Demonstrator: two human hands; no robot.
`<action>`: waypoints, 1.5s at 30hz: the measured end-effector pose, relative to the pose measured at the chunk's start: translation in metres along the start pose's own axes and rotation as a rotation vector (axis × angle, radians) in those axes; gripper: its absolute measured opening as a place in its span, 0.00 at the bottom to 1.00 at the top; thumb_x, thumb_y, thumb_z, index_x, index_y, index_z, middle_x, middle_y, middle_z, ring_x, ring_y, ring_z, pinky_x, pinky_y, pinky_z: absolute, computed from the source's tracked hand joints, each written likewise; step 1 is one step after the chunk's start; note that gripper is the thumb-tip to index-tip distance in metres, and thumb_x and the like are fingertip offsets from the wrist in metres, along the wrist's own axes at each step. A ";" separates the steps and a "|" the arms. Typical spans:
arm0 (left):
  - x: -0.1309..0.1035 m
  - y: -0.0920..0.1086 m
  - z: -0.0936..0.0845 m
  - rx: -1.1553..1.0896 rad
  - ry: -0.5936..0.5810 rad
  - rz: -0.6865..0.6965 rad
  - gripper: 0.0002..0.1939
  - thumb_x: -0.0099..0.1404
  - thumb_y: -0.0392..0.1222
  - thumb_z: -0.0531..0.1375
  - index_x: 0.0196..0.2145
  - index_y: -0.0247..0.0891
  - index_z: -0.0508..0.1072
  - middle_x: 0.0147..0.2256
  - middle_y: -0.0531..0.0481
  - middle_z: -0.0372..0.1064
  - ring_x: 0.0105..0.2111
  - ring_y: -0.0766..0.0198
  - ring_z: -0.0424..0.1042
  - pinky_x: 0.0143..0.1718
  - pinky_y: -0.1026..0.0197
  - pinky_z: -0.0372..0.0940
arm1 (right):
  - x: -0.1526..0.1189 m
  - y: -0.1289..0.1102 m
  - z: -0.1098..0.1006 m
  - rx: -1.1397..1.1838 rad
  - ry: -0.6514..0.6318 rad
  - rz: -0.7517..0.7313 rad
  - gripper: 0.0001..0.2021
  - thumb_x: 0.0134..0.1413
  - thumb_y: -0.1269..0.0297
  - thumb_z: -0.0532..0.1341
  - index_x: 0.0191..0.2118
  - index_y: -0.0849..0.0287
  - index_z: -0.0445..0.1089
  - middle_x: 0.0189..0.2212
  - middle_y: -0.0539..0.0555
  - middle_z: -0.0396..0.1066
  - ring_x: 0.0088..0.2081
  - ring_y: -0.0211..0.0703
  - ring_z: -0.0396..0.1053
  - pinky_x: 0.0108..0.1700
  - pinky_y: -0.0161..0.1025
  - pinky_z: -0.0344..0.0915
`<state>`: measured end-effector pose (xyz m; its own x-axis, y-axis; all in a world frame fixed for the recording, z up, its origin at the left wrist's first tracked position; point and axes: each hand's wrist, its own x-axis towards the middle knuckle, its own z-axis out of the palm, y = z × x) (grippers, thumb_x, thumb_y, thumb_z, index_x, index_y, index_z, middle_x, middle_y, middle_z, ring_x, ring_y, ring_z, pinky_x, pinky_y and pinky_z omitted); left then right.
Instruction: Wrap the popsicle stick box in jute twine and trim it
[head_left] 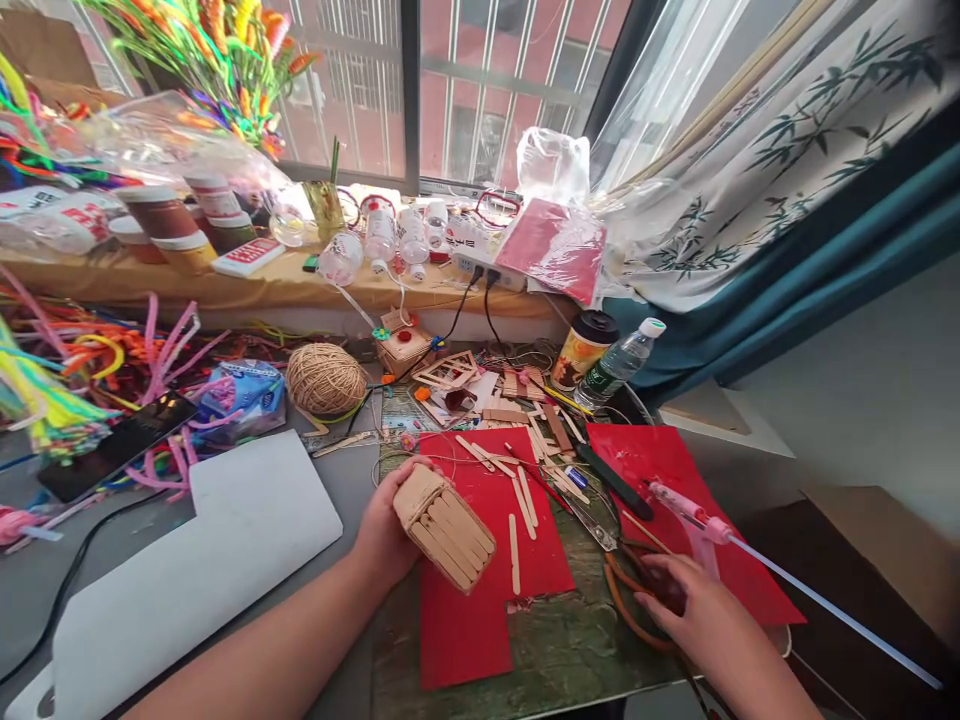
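The left hand (pixel 391 518) is clasping the box (pixel 453 538), likely keeping it steady, while, right of the box, the right hand (pixel 703 608) is resting half-curled by the scissors (pixel 605 539), its hold unclear.

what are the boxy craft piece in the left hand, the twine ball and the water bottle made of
Boxy craft piece: likely unpainted wood, matte; flat sticks sit side by side. Twine ball: perhaps jute, dull; coarse tan strands. Water bottle: probably plastic, glossy; see-through walls.

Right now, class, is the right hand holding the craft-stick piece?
No, the craft-stick piece sits in the left hand.
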<state>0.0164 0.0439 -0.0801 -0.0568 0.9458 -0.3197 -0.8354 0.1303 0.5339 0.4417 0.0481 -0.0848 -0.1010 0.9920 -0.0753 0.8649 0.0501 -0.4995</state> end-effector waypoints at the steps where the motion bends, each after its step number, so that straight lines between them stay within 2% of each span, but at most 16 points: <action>1: 0.000 0.000 0.000 0.005 -0.013 0.002 0.09 0.68 0.47 0.64 0.41 0.39 0.76 0.35 0.49 0.75 0.38 0.56 0.79 0.42 0.55 0.75 | -0.003 -0.011 -0.001 0.000 0.048 -0.026 0.17 0.52 0.52 0.66 0.44 0.56 0.79 0.44 0.62 0.82 0.44 0.59 0.80 0.48 0.51 0.76; 3: -0.001 -0.001 0.000 0.023 -0.039 0.012 0.10 0.67 0.47 0.64 0.40 0.39 0.76 0.36 0.48 0.75 0.39 0.56 0.79 0.42 0.56 0.74 | -0.011 -0.045 0.000 0.031 0.129 -0.089 0.15 0.59 0.51 0.66 0.44 0.54 0.79 0.46 0.61 0.81 0.45 0.57 0.80 0.47 0.49 0.77; 6: -0.005 -0.002 0.002 0.060 -0.073 0.036 0.10 0.67 0.48 0.65 0.40 0.38 0.77 0.36 0.47 0.75 0.39 0.55 0.78 0.42 0.56 0.73 | -0.023 -0.115 0.016 0.237 0.117 -0.297 0.10 0.65 0.56 0.65 0.47 0.50 0.80 0.49 0.58 0.80 0.49 0.53 0.79 0.52 0.46 0.76; 8: -0.009 -0.002 0.004 0.110 -0.095 0.072 0.10 0.68 0.48 0.64 0.39 0.38 0.77 0.36 0.46 0.75 0.40 0.55 0.77 0.43 0.57 0.72 | -0.025 -0.162 0.033 0.410 0.102 -0.429 0.13 0.66 0.58 0.66 0.54 0.47 0.79 0.52 0.57 0.79 0.54 0.54 0.76 0.58 0.48 0.73; 10: -0.013 -0.002 0.006 0.180 -0.121 0.118 0.10 0.69 0.49 0.63 0.39 0.38 0.77 0.37 0.46 0.75 0.41 0.55 0.76 0.44 0.57 0.71 | -0.023 -0.200 0.051 0.625 0.073 -0.507 0.19 0.64 0.56 0.69 0.60 0.45 0.77 0.55 0.58 0.77 0.57 0.56 0.75 0.60 0.51 0.72; 12: -0.017 -0.001 0.009 0.239 -0.145 0.145 0.11 0.69 0.49 0.63 0.39 0.39 0.77 0.37 0.46 0.75 0.41 0.56 0.75 0.44 0.58 0.70 | -0.017 -0.225 0.068 0.856 0.038 -0.488 0.19 0.61 0.53 0.72 0.56 0.46 0.79 0.53 0.59 0.77 0.54 0.56 0.75 0.58 0.50 0.72; 14: -0.020 -0.001 0.010 0.262 -0.158 0.145 0.10 0.69 0.49 0.63 0.38 0.39 0.77 0.36 0.46 0.75 0.39 0.57 0.75 0.43 0.58 0.70 | -0.012 -0.239 0.079 1.039 0.038 -0.408 0.13 0.60 0.53 0.74 0.48 0.48 0.82 0.46 0.57 0.77 0.49 0.53 0.76 0.52 0.47 0.74; 18: -0.021 -0.002 0.010 0.267 -0.152 0.153 0.09 0.67 0.47 0.64 0.36 0.39 0.78 0.35 0.47 0.75 0.37 0.58 0.74 0.40 0.59 0.70 | -0.007 -0.244 0.088 1.194 0.045 -0.300 0.06 0.57 0.58 0.76 0.35 0.51 0.82 0.37 0.53 0.75 0.42 0.45 0.75 0.46 0.41 0.71; 21: -0.021 -0.003 0.009 0.271 -0.141 0.166 0.09 0.68 0.46 0.63 0.36 0.39 0.78 0.35 0.47 0.75 0.36 0.59 0.74 0.40 0.59 0.70 | -0.006 -0.245 0.086 1.194 0.023 -0.286 0.06 0.61 0.59 0.73 0.34 0.53 0.81 0.35 0.52 0.75 0.39 0.43 0.74 0.46 0.40 0.70; 26: -0.021 -0.004 0.007 0.302 -0.137 0.163 0.08 0.68 0.46 0.64 0.37 0.39 0.78 0.36 0.47 0.76 0.37 0.58 0.74 0.42 0.58 0.70 | -0.003 -0.245 0.087 1.167 0.004 -0.191 0.12 0.65 0.55 0.69 0.33 0.55 0.78 0.33 0.51 0.73 0.38 0.44 0.72 0.44 0.39 0.69; 31: -0.022 -0.007 0.003 0.390 -0.072 0.258 0.10 0.69 0.49 0.64 0.38 0.40 0.78 0.37 0.46 0.77 0.38 0.56 0.74 0.42 0.58 0.68 | -0.007 -0.235 0.097 1.102 0.106 -0.195 0.14 0.73 0.53 0.61 0.40 0.54 0.80 0.41 0.56 0.77 0.47 0.49 0.74 0.52 0.44 0.70; 33: -0.023 -0.009 0.000 0.454 -0.012 0.320 0.11 0.69 0.51 0.63 0.39 0.41 0.78 0.38 0.47 0.76 0.38 0.56 0.73 0.42 0.58 0.67 | -0.012 -0.232 0.102 1.097 0.100 -0.233 0.11 0.68 0.52 0.65 0.46 0.53 0.79 0.46 0.57 0.76 0.52 0.52 0.73 0.57 0.47 0.70; 36: -0.025 -0.011 -0.002 0.552 0.038 0.379 0.12 0.69 0.52 0.64 0.40 0.41 0.79 0.39 0.48 0.76 0.38 0.56 0.71 0.42 0.59 0.65 | -0.021 -0.232 0.112 1.124 0.060 -0.243 0.19 0.59 0.55 0.72 0.54 0.51 0.73 0.53 0.57 0.72 0.56 0.54 0.71 0.61 0.50 0.69; 40: -0.027 -0.009 0.000 0.661 0.025 0.425 0.13 0.69 0.53 0.64 0.37 0.40 0.80 0.39 0.47 0.76 0.39 0.55 0.71 0.43 0.58 0.63 | -0.026 -0.233 0.121 1.160 0.049 -0.226 0.17 0.62 0.60 0.68 0.55 0.50 0.70 0.54 0.57 0.69 0.58 0.53 0.69 0.62 0.50 0.69; 43: -0.026 -0.008 0.000 0.669 0.028 0.436 0.13 0.69 0.53 0.63 0.37 0.41 0.80 0.38 0.47 0.76 0.40 0.54 0.71 0.44 0.58 0.63 | -0.024 -0.228 0.122 1.132 0.016 -0.305 0.17 0.62 0.61 0.68 0.55 0.49 0.70 0.55 0.57 0.68 0.61 0.54 0.68 0.66 0.53 0.66; 45: -0.024 -0.008 -0.001 0.674 0.025 0.432 0.13 0.69 0.52 0.64 0.37 0.41 0.80 0.39 0.47 0.75 0.41 0.54 0.70 0.44 0.59 0.63 | -0.023 -0.223 0.122 1.062 0.008 -0.373 0.21 0.58 0.63 0.71 0.56 0.48 0.70 0.57 0.57 0.67 0.62 0.55 0.67 0.67 0.54 0.63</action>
<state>0.0236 0.0196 -0.0777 -0.3189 0.9477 0.0099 -0.2270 -0.0866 0.9700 0.1915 0.0001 -0.0773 -0.2596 0.9366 0.2354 -0.0756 0.2233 -0.9718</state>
